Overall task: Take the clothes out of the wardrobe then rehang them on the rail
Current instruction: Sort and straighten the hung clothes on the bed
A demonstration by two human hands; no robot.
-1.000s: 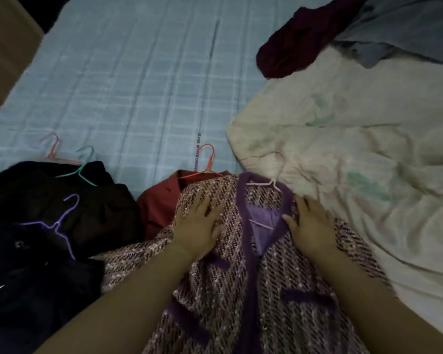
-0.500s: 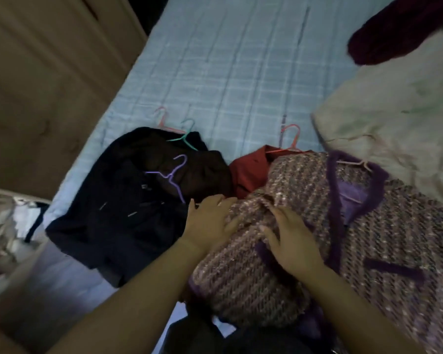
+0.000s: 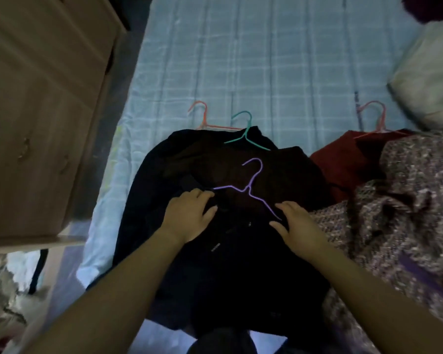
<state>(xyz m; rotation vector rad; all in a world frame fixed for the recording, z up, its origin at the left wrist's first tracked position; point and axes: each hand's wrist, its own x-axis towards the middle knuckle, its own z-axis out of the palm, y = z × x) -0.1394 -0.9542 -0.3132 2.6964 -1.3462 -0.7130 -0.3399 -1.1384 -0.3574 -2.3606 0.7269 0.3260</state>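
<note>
Left hand and right hand rest on the black garment on the bed, fingers released, grasping nothing. The purple hanger lies between the fingertips of both hands. The tweed jacket lies right of the right fingers.

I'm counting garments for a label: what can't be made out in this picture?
Head view only:
- Black pile: how many garments it holds; dim light merges the folds.
- Purple hanger: which garment it carries; its arm ends vanish at the left hand and right hand.
- Left orange hanger: all but hook and one arm, under the pile.
- Tweed jacket: cut off by the right edge.
- Dark red cloth, top right: cut off by the corner.
</note>
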